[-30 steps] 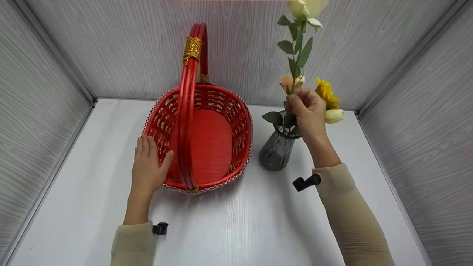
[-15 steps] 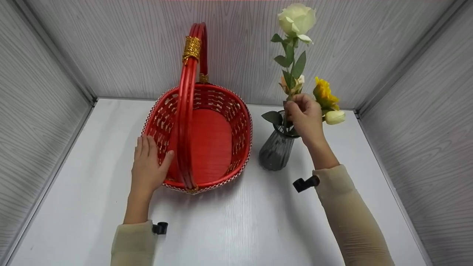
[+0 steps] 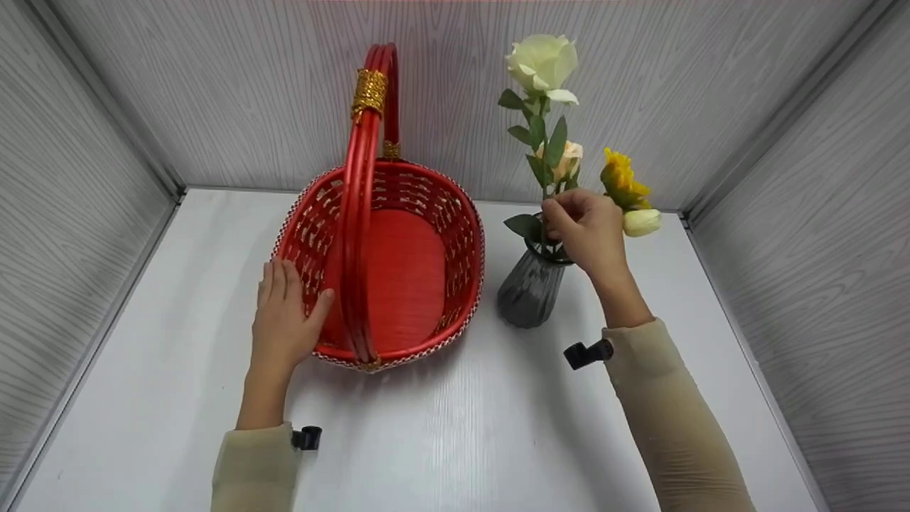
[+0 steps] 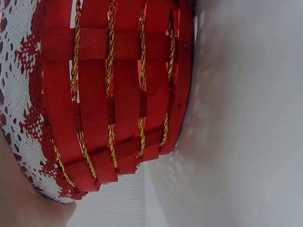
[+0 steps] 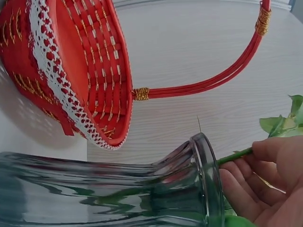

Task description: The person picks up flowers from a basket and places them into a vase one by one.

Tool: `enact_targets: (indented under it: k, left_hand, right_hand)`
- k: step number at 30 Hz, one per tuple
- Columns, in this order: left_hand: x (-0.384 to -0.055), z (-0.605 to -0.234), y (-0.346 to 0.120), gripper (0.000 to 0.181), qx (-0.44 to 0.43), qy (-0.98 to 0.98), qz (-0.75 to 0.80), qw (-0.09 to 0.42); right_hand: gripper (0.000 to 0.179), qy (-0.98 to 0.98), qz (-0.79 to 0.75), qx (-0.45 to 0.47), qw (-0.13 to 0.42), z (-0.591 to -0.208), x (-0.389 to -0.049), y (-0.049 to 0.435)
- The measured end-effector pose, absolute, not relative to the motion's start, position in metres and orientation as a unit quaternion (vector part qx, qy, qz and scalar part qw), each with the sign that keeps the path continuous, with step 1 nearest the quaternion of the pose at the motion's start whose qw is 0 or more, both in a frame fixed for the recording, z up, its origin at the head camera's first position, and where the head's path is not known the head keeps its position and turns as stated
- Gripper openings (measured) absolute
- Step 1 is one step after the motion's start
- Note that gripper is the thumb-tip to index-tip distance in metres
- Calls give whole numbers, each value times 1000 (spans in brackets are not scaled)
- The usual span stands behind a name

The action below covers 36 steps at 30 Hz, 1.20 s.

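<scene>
My right hand (image 3: 593, 231) pinches the green stem (image 5: 235, 156) of a white rose (image 3: 544, 64) between thumb and fingertips, right at the mouth of a grey ribbed glass vase (image 3: 530, 295). The right wrist view shows the stem running past the rim into the glass. A yellow flower (image 3: 620, 178), a pale tulip (image 3: 641, 222) and a peach rose (image 3: 569, 160) show behind this hand, which hides their lower stems. On the left side of a red woven basket (image 3: 409, 277), my left hand (image 3: 284, 327) rests with straight fingers at the rim and the thumb spread over its inner side.
The basket's tall red handle (image 3: 359, 213), bound with gold cord, arches over its middle. White lace (image 5: 57, 75) trims the rim. Grey wood-patterned walls (image 3: 455, 85) enclose the white table (image 3: 441, 441) at the back and both sides.
My right hand has lowered the white rose and brought it slightly left, its bloom now lower above the vase. The left hand and the basket have hardly moved.
</scene>
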<state>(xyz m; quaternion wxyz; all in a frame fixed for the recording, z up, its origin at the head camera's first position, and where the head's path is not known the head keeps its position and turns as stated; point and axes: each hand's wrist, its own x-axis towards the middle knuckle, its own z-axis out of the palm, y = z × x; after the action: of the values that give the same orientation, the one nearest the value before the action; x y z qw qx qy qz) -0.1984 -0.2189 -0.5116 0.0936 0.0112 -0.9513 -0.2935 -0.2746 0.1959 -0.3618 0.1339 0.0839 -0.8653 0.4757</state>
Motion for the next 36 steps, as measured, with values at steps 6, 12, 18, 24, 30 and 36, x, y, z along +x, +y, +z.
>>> enact_targets:
  k: [6,12,18,24,30,36]
  left_hand:
    - [-200,-511,-220,93,11,-952,-293,87]
    - [-199,-509,-220,93,10,-952,-294,80]
    - [-199,-509,-219,94,8,-953,-293,80]
    - [-200,-509,-221,93,8,-952,-295,78]
    - [-200,-511,-223,95,10,-953,-292,81]
    - [-203,-513,-224,94,11,-951,-295,89]
  right_hand:
    - [19,-920,365,84,115,-361,-270,198]
    - [19,-948,284,79,120,-357,-265,199]
    - [18,-950,271,64,142,-351,-255,201]
    - [17,-936,295,85,172,-349,-250,198]
    - [12,-909,301,185,220,-355,-254,195]
    - [10,-876,312,257,264,-362,-248,187]
